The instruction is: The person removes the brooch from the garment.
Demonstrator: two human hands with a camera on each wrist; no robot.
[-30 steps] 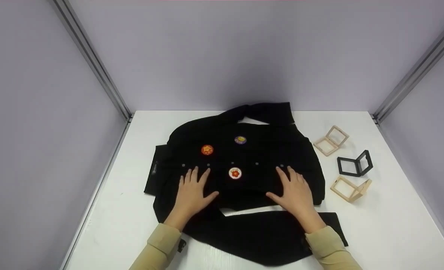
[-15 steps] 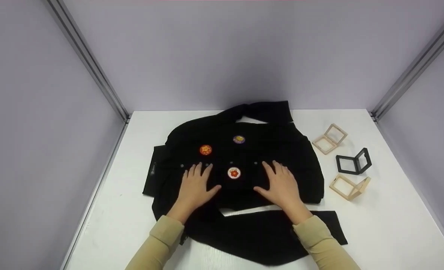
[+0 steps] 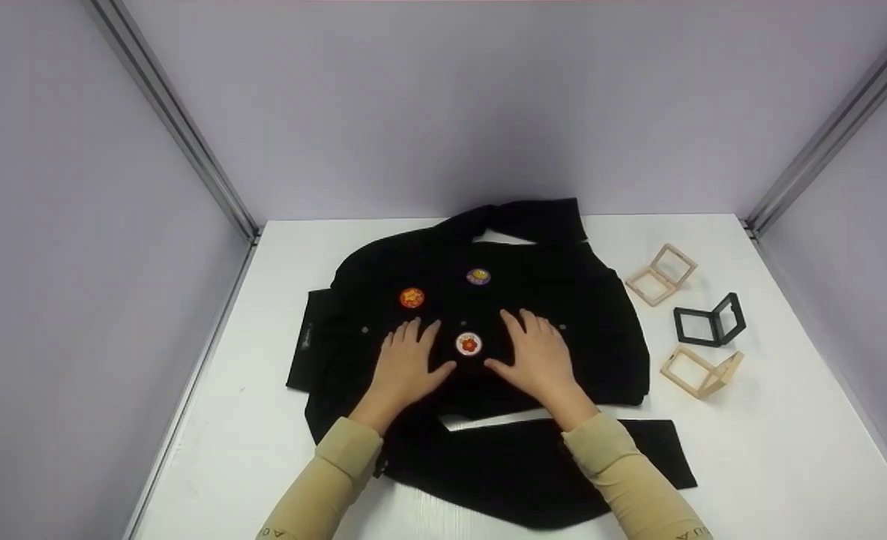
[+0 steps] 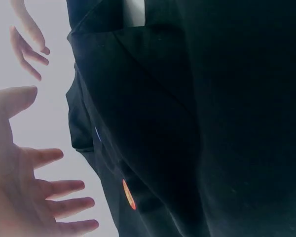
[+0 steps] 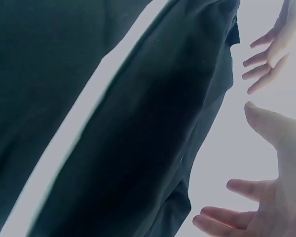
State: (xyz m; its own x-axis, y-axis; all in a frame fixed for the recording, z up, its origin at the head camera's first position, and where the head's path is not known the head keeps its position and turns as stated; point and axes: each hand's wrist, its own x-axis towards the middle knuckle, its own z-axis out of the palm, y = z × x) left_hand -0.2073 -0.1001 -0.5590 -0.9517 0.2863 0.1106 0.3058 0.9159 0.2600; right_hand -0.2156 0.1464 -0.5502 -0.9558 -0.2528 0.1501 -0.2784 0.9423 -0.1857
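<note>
A black button-up shirt (image 3: pixel 563 292) lies spread out, its collar end to the left in the head view. Three round badges are on it: an orange one (image 3: pixel 412 298), a purple-and-yellow one (image 3: pixel 478 277) and a white one with a red flower (image 3: pixel 469 344). My left hand (image 3: pixel 406 364) is spread over the near front, left of the flower badge. On the badge's other side, my right hand (image 3: pixel 537 352) has its fingers spread too. Both wrist views show a gap between the left hand (image 4: pixel 19 182), the right hand (image 5: pixel 281 173) and the cloth. Neither holds anything.
Three small hinged frames stand unfolded at the right: a pale wooden one (image 3: pixel 665 280), a black one (image 3: pixel 698 343) and another wooden one (image 3: pixel 680 383). The white table (image 3: pixel 218 450) is bounded by grey walls (image 3: pixel 443 112) at the back and sides.
My right hand has moved left across the shirt, and my left hand a little to the right, so they are closer together around the flower badge. Shirt and badges stay as they were.
</note>
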